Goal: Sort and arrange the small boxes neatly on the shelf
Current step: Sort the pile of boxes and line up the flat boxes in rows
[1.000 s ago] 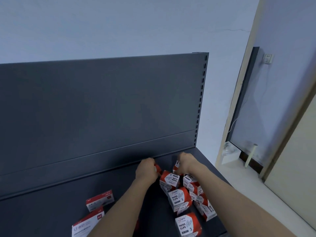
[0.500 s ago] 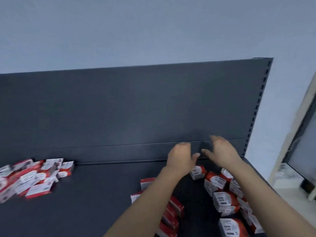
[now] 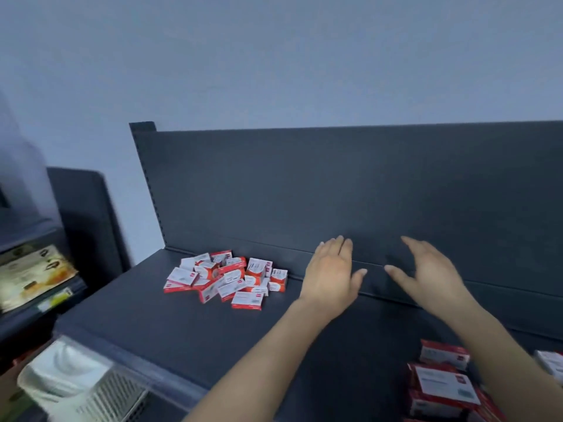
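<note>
Head view: both hands hang over the dark shelf [image 3: 158, 324], palms down, fingers spread and loose, grasping nothing. The left hand [image 3: 330, 275] is just right of a loose pile of red-and-white boxes [image 3: 227, 278] that lies at the shelf's left end against the back panel [image 3: 335, 190], jumbled at all angles. The right hand [image 3: 426, 275] is beside the left, with a gap between their thumbs. A second group of boxes [image 3: 441, 385] lies at the lower right, near the right forearm and partly cut off by the frame edge. Left of the shelf, lower down, stand a white basket [image 3: 70, 388] and a blurred printed package [image 3: 33, 275].
</note>
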